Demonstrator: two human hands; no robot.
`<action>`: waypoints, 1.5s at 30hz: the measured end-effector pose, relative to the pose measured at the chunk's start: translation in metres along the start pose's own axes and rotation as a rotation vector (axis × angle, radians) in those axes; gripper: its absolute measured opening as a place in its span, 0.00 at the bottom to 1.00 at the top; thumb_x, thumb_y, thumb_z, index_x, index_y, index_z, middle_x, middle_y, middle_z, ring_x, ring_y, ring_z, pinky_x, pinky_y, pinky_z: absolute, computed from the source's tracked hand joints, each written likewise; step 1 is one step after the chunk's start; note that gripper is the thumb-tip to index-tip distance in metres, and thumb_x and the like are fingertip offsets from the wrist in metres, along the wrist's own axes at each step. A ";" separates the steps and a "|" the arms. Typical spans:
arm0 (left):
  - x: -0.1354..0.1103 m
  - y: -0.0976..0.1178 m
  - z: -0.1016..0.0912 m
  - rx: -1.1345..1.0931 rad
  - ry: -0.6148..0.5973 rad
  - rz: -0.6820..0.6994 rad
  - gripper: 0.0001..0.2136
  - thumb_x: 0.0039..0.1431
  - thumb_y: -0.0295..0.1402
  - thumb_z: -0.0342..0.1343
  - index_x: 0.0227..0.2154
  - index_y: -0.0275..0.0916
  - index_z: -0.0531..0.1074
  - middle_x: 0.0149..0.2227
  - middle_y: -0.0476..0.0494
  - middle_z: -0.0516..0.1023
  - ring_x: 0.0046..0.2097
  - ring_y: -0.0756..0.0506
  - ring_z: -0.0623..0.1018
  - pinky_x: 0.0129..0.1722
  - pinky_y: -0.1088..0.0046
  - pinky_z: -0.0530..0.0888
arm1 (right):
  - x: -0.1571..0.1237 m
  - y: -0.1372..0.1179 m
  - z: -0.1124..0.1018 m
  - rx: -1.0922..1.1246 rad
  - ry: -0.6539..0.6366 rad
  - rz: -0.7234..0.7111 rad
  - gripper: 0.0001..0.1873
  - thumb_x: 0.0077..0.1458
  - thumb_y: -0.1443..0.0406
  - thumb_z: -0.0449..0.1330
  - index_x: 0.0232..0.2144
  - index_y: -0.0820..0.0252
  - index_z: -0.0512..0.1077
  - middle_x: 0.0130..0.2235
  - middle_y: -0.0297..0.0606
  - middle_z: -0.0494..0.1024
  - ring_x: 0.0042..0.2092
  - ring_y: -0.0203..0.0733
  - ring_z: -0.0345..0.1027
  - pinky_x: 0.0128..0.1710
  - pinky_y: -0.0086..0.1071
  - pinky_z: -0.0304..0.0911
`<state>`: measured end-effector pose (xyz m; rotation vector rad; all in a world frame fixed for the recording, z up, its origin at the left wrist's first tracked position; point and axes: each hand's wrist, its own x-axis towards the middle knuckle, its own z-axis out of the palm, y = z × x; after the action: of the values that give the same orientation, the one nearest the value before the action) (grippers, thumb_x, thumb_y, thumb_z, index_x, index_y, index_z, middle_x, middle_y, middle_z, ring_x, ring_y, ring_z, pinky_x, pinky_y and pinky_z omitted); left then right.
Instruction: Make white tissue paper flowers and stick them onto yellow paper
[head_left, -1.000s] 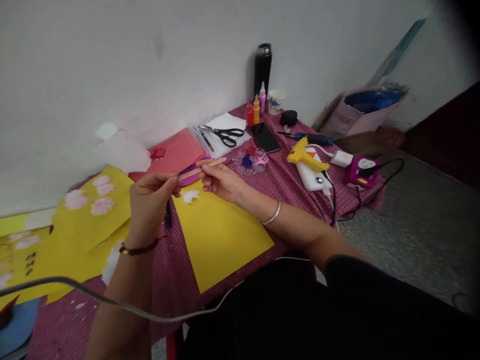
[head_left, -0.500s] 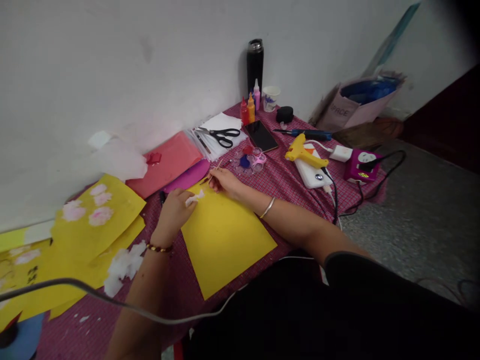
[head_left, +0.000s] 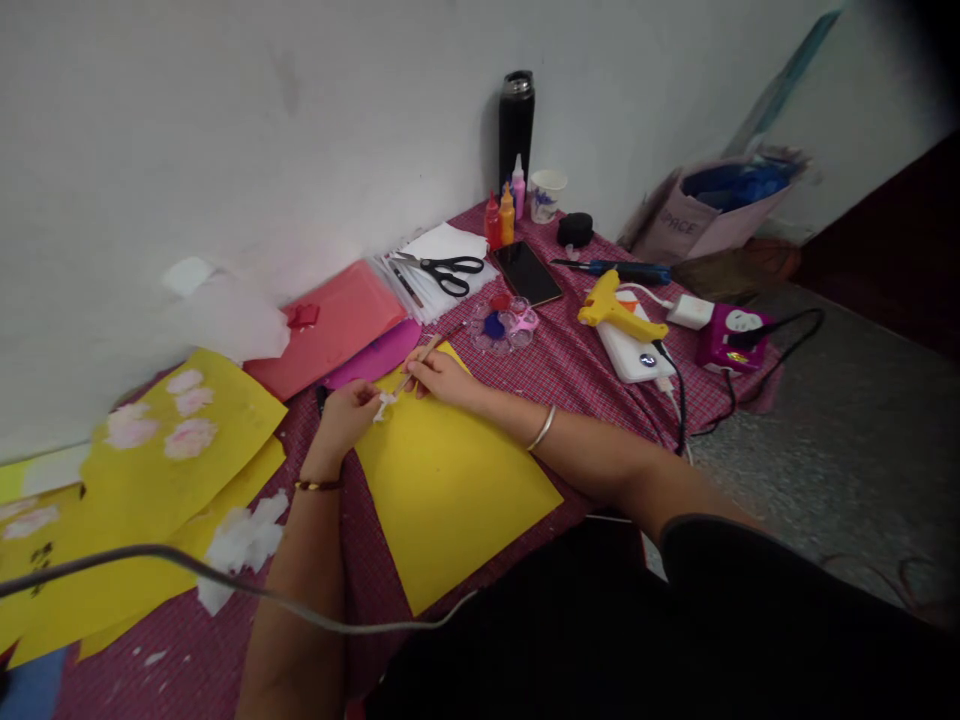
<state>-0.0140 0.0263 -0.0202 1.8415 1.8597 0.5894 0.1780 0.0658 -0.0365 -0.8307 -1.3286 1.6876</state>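
Note:
A yellow paper sheet (head_left: 450, 485) lies on the red checked cloth in front of me. My left hand (head_left: 343, 418) rests at the sheet's far left corner, fingers pinched on a small white cotton tuft (head_left: 385, 404). My right hand (head_left: 441, 377) sits just beside it at the sheet's top edge, closed on a thin wooden stick (head_left: 421, 358) that slants up to the right. The stick's lower end meets the tuft. A clear paint palette (head_left: 504, 326) with blue, red and pink wells lies just beyond my right hand.
Black scissors (head_left: 445, 271) lie on white papers, beside a phone (head_left: 531, 272), paint bottles (head_left: 504, 216), a black flask (head_left: 517, 125) and a cup. A yellow glue gun (head_left: 619, 312) and cables sit right. More yellow sheets (head_left: 172, 440) and loose cotton (head_left: 238, 540) lie left.
Both hands dropped from holding the stick in the air down to the yellow sheet. The left hand let go of the stick and took hold of the white tuft.

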 end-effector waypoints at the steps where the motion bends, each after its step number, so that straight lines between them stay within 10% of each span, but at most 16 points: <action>1: 0.000 0.000 0.000 -0.026 0.001 -0.010 0.10 0.48 0.38 0.52 0.25 0.37 0.72 0.22 0.48 0.74 0.26 0.48 0.71 0.25 0.74 0.65 | -0.001 0.002 0.001 -0.037 -0.013 -0.032 0.07 0.62 0.70 0.51 0.30 0.60 0.64 0.24 0.27 0.71 0.21 0.28 0.63 0.22 0.22 0.60; 13: 0.000 -0.004 0.001 -0.251 -0.033 -0.079 0.09 0.46 0.39 0.56 0.23 0.37 0.72 0.23 0.49 0.72 0.26 0.49 0.68 0.26 0.75 0.63 | 0.000 0.010 0.000 -0.327 -0.102 -0.117 0.06 0.62 0.67 0.52 0.32 0.60 0.66 0.28 0.31 0.71 0.27 0.32 0.66 0.30 0.25 0.60; 22: -0.010 0.009 -0.020 -0.338 -0.007 -0.086 0.16 0.52 0.46 0.54 0.26 0.37 0.74 0.24 0.45 0.75 0.26 0.48 0.72 0.27 0.72 0.70 | -0.003 -0.008 -0.004 0.175 0.160 0.117 0.10 0.62 0.71 0.47 0.29 0.59 0.64 0.19 0.27 0.70 0.19 0.30 0.64 0.23 0.23 0.63; 28: -0.049 0.022 -0.081 -0.178 0.123 -0.049 0.13 0.55 0.42 0.57 0.36 0.39 0.78 0.31 0.46 0.78 0.31 0.47 0.74 0.31 0.72 0.71 | -0.002 -0.011 -0.010 0.318 0.188 0.133 0.09 0.62 0.65 0.52 0.29 0.60 0.64 0.18 0.27 0.72 0.18 0.29 0.64 0.23 0.24 0.67; 35: -0.138 -0.018 -0.156 -0.108 0.450 -0.325 0.12 0.49 0.42 0.62 0.32 0.39 0.77 0.27 0.47 0.76 0.28 0.48 0.73 0.26 0.74 0.68 | -0.006 -0.005 -0.012 0.281 0.202 0.100 0.09 0.59 0.62 0.57 0.29 0.60 0.65 0.19 0.28 0.72 0.19 0.29 0.65 0.22 0.22 0.65; 41: -0.200 -0.052 -0.133 -0.008 0.379 -0.448 0.11 0.49 0.41 0.58 0.28 0.39 0.75 0.26 0.46 0.76 0.27 0.47 0.73 0.26 0.72 0.68 | -0.005 -0.003 -0.013 0.236 0.189 0.081 0.09 0.58 0.61 0.57 0.28 0.59 0.66 0.20 0.30 0.73 0.19 0.29 0.66 0.22 0.23 0.64; 45: -0.212 -0.055 -0.094 0.223 0.295 -0.217 0.10 0.52 0.37 0.56 0.35 0.40 0.76 0.39 0.40 0.79 0.42 0.40 0.77 0.43 0.63 0.72 | -0.009 -0.006 -0.011 0.218 0.202 0.083 0.07 0.58 0.64 0.55 0.28 0.60 0.67 0.20 0.31 0.73 0.19 0.29 0.65 0.22 0.23 0.64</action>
<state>-0.1140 -0.1849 0.0274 1.7264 2.3688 0.6235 0.1930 0.0634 -0.0327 -0.9107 -0.9674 1.7261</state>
